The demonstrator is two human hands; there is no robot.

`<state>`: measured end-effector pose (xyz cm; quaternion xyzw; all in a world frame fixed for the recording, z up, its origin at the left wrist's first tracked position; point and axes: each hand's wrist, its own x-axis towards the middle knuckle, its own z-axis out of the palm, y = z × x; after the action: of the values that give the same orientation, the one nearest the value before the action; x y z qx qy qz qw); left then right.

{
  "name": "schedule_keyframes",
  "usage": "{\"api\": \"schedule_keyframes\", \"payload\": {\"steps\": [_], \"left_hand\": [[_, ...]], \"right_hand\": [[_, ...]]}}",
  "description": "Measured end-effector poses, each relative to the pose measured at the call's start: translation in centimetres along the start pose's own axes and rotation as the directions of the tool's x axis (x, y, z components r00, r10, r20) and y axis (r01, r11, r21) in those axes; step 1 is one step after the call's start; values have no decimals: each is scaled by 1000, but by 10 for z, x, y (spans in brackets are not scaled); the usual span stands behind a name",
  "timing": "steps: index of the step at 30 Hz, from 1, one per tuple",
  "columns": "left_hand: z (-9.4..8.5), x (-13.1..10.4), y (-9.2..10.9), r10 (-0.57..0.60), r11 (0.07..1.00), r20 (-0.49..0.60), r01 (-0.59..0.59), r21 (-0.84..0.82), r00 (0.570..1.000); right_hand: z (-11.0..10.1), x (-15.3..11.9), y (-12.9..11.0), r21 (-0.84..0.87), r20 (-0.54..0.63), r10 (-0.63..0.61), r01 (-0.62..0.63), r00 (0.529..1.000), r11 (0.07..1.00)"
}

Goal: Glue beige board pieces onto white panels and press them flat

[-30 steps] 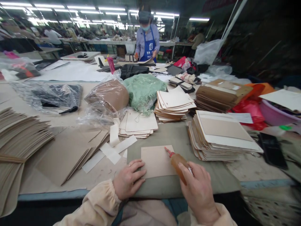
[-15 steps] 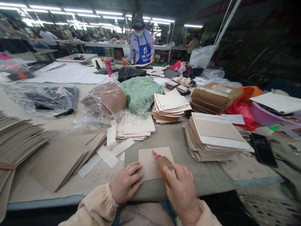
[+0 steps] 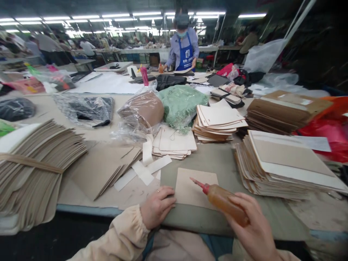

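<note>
While the right hand (image 3: pixel 251 223) grips an amber plastic squeeze bottle (image 3: pixel 227 203), its red nozzle (image 3: pixel 199 184) hangs over a flat, tan rectangular sheet (image 3: pixel 187 192) on olive cloth (image 3: pixel 195 219). The left hand (image 3: pixel 159 206), loosely spread and empty, rests beside it. The sheet lies uncovered; whether any liquid coats it, I cannot tell.
</note>
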<state>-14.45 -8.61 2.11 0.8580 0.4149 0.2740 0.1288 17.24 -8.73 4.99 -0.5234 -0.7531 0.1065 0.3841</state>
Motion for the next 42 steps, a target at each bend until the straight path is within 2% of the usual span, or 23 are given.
{"api": "schedule_keyframes", "payload": {"steps": [4,8,11,13,16,18,20,24,26,27,31,34,37,42], "left_hand": [[2,1,1,0,1000,-27,0,-16,1000],[3,3,2,-10,999,-30,9,-33,1000],[2,2,1,-13,999,-22,12,-33,1000],[3,2,1,-7,999,-21,6,-38,1000],[4,2,1,3,999,-30,-4,-43,1000],[4,3,1,3,999,-31,-4,-40,1000],[3,4,2,3,999,-34,-4,-38,999],[0,6,3,14,999,-36,-16,-37,999],[0,6,2,12,999,-30,-13,-35,999],[0,6,2,11,999,-27,-12,-35,1000],[2,5,1,0,999,-11,0,-33,1000],[3,4,0,-1,1000,0,1,-25,1000],[4,3,-2,14,1000,9,-14,-19,1000],[3,4,-1,25,1000,3,-25,8,1000]], "right_hand": [[2,4,1,-46,176,-161,172,971,984],[17,21,-8,-56,209,-251,268,945,962],[17,27,-13,-36,213,-261,274,942,961],[9,23,-16,8,277,-249,257,928,966],[-3,14,-21,74,408,-253,245,877,967],[-3,13,-23,91,430,-252,236,867,968],[3,16,-21,80,383,-232,218,894,973],[21,31,-9,27,210,-183,182,960,983],[22,35,-6,29,185,-183,181,966,983],[20,34,-5,45,208,-192,187,959,981],[0,20,-8,167,332,-223,175,917,970],[-18,4,1,166,232,-104,66,967,984],[-40,-7,24,73,100,23,-31,995,997],[-68,-12,59,-102,25,49,-46,998,994]]}}
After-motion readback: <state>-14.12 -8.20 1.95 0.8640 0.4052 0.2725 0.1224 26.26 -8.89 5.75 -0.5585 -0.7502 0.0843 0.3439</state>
